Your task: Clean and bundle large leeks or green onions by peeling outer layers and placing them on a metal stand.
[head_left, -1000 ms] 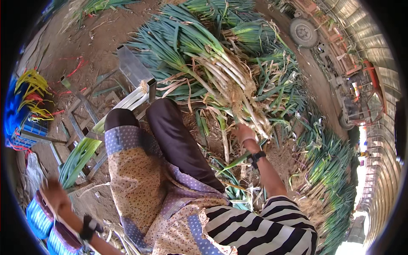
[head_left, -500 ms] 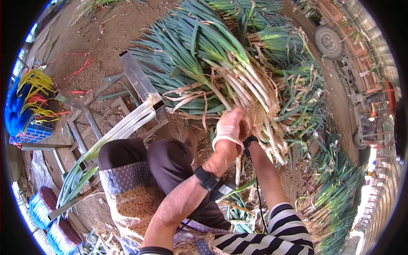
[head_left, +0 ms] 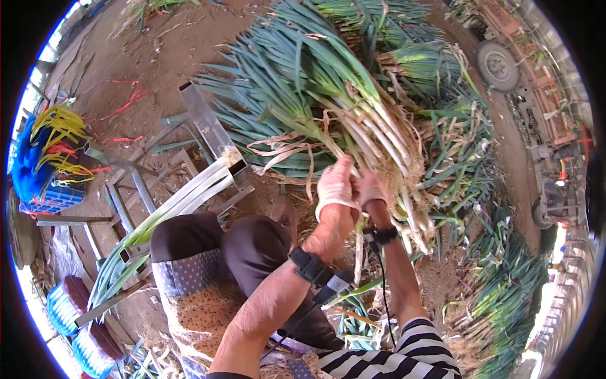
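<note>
Both my hands, in pale gloves, meet at the root-end side of a heap of long green onions (head_left: 372,129). My left hand (head_left: 338,184) is closed round the pale stalk of a green onion (head_left: 326,143), whose green leaves run up and left over the heap. Close beside it, my right hand (head_left: 372,189) has its fingers curled in against the left one; what they pinch is hidden. A white stalk (head_left: 359,252) hangs or lies just below the hands. Several cleaned green onions (head_left: 189,196) rest across a metal frame (head_left: 213,126) left of my knees.
More green onions (head_left: 499,303) are piled along the right. At the left, a blue crate (head_left: 60,197) holds blue and yellow ties, with rolls of blue twine (head_left: 63,309) nearer me. A wheeled vehicle (head_left: 499,66) stands at the far right. A cable runs along my right forearm.
My right hand has come out from behind the left and now shows beside it, slightly to the right. The left hand has barely moved. The whole view has shifted a little.
</note>
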A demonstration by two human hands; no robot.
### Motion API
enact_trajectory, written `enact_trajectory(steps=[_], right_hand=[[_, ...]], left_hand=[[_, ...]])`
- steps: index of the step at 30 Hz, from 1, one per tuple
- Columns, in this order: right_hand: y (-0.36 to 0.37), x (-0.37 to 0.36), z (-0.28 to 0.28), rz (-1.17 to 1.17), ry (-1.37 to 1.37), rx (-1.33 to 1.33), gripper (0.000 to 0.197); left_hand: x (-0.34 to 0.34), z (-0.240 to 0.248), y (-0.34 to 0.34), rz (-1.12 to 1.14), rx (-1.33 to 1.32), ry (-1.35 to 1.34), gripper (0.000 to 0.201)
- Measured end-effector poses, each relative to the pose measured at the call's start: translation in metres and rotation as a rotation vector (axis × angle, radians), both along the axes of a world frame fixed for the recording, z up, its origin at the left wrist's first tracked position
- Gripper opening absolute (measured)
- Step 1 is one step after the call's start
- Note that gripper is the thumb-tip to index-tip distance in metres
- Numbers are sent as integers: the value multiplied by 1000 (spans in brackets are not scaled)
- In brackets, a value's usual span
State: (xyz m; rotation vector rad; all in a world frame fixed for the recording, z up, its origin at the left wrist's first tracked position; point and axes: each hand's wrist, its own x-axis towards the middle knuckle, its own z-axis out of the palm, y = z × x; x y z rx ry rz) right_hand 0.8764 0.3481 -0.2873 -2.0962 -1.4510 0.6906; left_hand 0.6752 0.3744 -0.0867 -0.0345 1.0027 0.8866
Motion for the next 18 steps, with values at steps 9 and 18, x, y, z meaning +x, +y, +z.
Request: enact_trajectory(steps=[9,18], right_hand=[[-201,-60,312,-329,13,74,40],[-281,-115,337,-706,253,328,35]], left_hand=[[4,2,-23,-152,-164,-43,40],[-2,22,-117,-1423,986,-308,28]])
